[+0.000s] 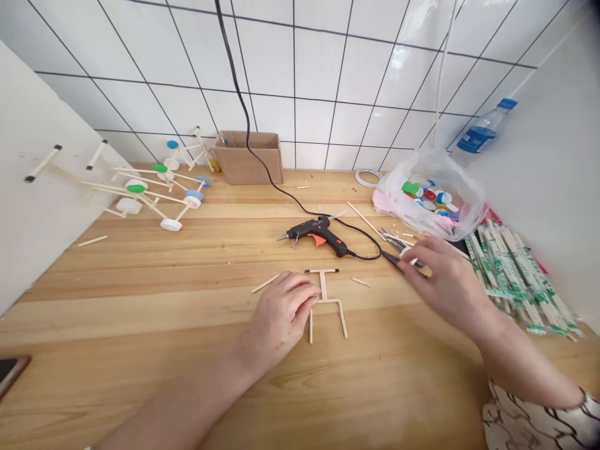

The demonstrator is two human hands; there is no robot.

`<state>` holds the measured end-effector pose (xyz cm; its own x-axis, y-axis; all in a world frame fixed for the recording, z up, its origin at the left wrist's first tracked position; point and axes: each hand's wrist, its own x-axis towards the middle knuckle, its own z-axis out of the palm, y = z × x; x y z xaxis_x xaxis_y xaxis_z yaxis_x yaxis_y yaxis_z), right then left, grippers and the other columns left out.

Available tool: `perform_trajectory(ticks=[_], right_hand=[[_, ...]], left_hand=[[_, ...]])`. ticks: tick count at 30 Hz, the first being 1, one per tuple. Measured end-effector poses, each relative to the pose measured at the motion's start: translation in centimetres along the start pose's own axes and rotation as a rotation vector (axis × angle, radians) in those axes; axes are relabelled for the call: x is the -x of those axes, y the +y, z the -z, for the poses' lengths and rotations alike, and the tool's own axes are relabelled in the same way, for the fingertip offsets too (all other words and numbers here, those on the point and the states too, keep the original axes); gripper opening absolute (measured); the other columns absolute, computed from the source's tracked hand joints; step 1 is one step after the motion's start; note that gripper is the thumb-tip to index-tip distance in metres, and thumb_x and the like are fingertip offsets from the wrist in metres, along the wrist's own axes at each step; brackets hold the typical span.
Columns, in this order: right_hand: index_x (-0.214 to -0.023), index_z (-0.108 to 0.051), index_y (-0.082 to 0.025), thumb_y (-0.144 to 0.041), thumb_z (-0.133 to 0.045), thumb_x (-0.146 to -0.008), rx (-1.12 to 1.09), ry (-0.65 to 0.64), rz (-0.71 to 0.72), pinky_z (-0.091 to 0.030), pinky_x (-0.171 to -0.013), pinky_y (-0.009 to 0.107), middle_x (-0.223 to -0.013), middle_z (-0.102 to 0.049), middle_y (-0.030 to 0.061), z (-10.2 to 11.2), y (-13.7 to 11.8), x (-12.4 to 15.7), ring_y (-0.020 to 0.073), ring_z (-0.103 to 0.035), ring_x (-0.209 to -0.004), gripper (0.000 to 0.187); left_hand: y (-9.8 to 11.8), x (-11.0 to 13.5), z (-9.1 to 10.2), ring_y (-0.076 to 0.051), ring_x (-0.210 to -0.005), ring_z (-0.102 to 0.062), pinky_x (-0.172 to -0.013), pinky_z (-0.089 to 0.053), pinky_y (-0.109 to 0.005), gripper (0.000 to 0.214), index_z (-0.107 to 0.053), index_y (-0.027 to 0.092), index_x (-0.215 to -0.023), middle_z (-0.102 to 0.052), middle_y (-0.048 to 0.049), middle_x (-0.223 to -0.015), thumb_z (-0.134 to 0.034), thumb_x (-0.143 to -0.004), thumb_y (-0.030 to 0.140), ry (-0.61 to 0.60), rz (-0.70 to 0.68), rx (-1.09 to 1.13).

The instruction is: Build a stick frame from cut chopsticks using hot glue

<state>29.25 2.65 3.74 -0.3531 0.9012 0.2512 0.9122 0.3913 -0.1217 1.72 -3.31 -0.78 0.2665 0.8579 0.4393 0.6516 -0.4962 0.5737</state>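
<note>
My left hand lies curled on the wooden tabletop, its fingertips against a flat frame of glued wooden sticks. A short loose stick lies just left of those fingers. My right hand is pinched around a pair of dark scissors, whose blades point left, and part of their handle is hidden by my fingers. A black hot glue gun with an orange trigger lies on its side, beyond both hands.
A stick model on bottle-cap wheels stands at the far left, near a cardboard box. At the right are a plastic bag of bottle caps, bundled wrapped chopsticks, a tape roll and a water bottle.
</note>
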Motion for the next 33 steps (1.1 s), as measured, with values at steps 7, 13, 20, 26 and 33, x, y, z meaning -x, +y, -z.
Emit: perform_trajectory(ticks=[7, 13, 20, 26, 33], right_hand=[[-0.078, -0.059, -0.019, -0.018, -0.053, -0.085, -0.358, -0.311, 0.088, -0.045, -0.067, 0.03, -0.078, -0.061, 0.0036, -2.2, -6.2, 3.4, 0.0179, -0.057, -0.073, 0.01], [-0.088, -0.059, -0.017, -0.025, -0.061, -0.081, -0.332, -0.308, 0.122, -0.047, -0.069, 0.035, -0.084, -0.061, 0.0068, -2.7, -8.0, 4.1, 0.0218, -0.057, -0.078, 0.011], [-0.092, -0.059, -0.014, -0.023, -0.06, -0.082, -0.275, -0.289, 0.178, -0.049, -0.069, 0.04, -0.087, -0.061, 0.0095, -2.6, -8.8, 4.9, 0.0253, -0.058, -0.08, 0.014], [-0.094, -0.06, -0.014, -0.018, -0.059, -0.082, -0.28, -0.287, 0.176, -0.05, -0.07, 0.04, -0.085, -0.061, 0.0089, -2.8, -8.9, 4.7, 0.0248, -0.058, -0.081, 0.013], [-0.094, -0.06, -0.013, -0.016, -0.056, -0.082, -0.306, -0.28, 0.19, -0.049, -0.069, 0.038, -0.085, -0.061, 0.0088, -2.9, -9.0, 4.6, 0.024, -0.057, -0.08, 0.013]], left_hand=[[0.0, -0.1, -0.4, -0.017, -0.075, -0.055, -0.07, -0.046, -0.03, 0.017, -0.066, 0.019, -0.081, -0.064, -0.0024, -0.079, -0.052, -0.087, 0.012, -0.053, -0.011, 0.031], [-0.2, -0.1, -0.8, -0.016, -0.074, -0.054, -0.069, -0.045, -0.029, 0.017, -0.067, 0.019, -0.081, -0.063, -0.0021, -0.078, -0.054, -0.087, 0.012, -0.04, -0.025, 0.046], [0.0, -0.2, -0.9, -0.017, -0.074, -0.054, -0.068, -0.044, -0.029, 0.018, -0.068, 0.019, -0.081, -0.062, -0.0026, -0.078, -0.054, -0.086, 0.009, -0.068, -0.035, 0.043], [-0.2, -0.1, -1.2, -0.017, -0.075, -0.051, -0.069, -0.042, -0.031, 0.019, -0.069, 0.017, -0.084, -0.061, -0.0035, -0.078, -0.052, -0.087, 0.009, -0.09, -0.052, 0.036], [-0.2, -0.1, -1.2, -0.018, -0.076, -0.05, -0.069, -0.042, -0.031, 0.021, -0.07, 0.017, -0.087, -0.061, -0.004, -0.08, -0.051, -0.087, 0.006, -0.114, -0.055, 0.039]])
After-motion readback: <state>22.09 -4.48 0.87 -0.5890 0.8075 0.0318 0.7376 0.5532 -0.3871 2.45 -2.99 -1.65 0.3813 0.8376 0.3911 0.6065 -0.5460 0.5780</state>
